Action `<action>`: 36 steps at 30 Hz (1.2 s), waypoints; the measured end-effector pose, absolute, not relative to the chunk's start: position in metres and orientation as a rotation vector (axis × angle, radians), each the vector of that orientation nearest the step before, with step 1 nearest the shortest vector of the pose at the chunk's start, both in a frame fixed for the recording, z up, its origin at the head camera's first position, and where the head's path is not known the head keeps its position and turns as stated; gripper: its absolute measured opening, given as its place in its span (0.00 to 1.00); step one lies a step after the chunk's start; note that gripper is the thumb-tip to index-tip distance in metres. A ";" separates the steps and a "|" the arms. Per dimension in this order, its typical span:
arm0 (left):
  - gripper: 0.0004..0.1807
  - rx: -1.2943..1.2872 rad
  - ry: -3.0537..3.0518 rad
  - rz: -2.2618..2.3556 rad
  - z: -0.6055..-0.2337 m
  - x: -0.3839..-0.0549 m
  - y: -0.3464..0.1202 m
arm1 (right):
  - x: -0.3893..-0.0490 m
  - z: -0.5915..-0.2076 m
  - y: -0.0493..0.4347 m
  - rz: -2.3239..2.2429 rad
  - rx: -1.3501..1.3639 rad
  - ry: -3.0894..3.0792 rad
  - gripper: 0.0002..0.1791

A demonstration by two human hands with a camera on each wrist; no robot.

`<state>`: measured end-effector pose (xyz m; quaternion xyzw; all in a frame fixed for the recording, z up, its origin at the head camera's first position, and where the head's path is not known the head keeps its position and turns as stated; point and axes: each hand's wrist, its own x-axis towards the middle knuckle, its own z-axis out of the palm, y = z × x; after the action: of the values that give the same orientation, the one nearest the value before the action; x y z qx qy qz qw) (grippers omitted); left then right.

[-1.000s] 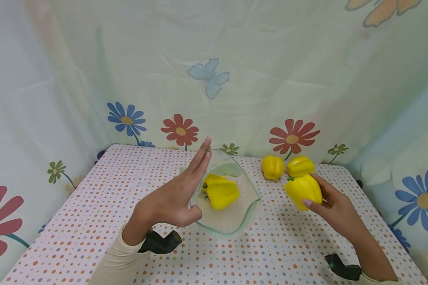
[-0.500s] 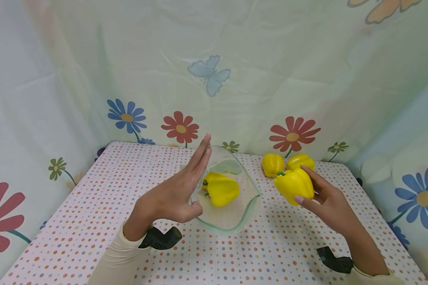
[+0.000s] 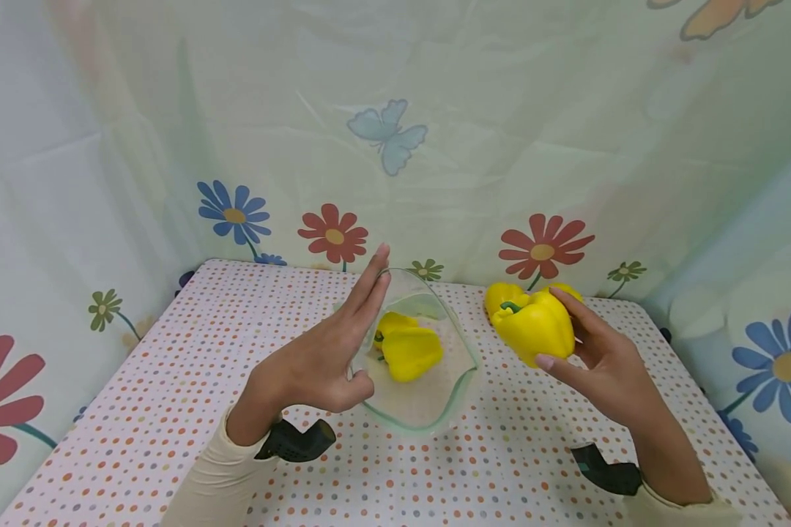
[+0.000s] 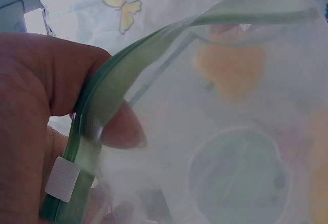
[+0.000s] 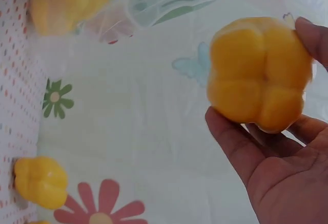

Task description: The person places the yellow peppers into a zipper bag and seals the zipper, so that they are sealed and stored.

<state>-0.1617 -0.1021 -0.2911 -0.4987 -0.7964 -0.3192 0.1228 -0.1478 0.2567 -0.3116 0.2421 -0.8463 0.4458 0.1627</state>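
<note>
A clear zip bag with a green zip band stands on the table, its mouth spread wide. My left hand holds the bag's left edge, fingers stretched up along it; in the left wrist view the thumb hooks over the band near a white slider. Inside the bag lie yellow bell peppers, one partly behind another. To the right of the bag, my right hand grips another yellow bell pepper between thumb and fingers, raised off the table, its green stem toward the bag.
Two more yellow bell peppers stand at the back right, the left one and the right one both partly hidden by the held pepper. The dotted tablecloth reaches to a flower-printed curtain at the back and sides.
My right hand has carried the bell pepper left and slightly up, closer to the bag, so it now overlaps the back peppers. The left hand and bag have kept their place.
</note>
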 end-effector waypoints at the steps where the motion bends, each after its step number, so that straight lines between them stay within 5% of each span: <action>1: 0.60 -1.457 -2.320 -0.929 -0.291 -0.161 -0.102 | -0.147 -0.309 0.254 1.279 0.707 -2.398 0.49; 19: 0.59 -1.485 -2.342 -0.948 -0.291 -0.161 -0.101 | -0.134 -0.289 0.215 1.835 1.197 -1.891 0.43; 36: 0.62 -1.452 -2.377 -0.929 -0.292 -0.162 -0.101 | -0.120 -0.275 0.170 1.708 1.299 -2.113 0.44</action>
<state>-0.1621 -0.1006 -0.2922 -0.4919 -0.8053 -0.3147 0.1024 -0.1195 0.1700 -0.2747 0.4305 -0.7002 0.5658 0.0651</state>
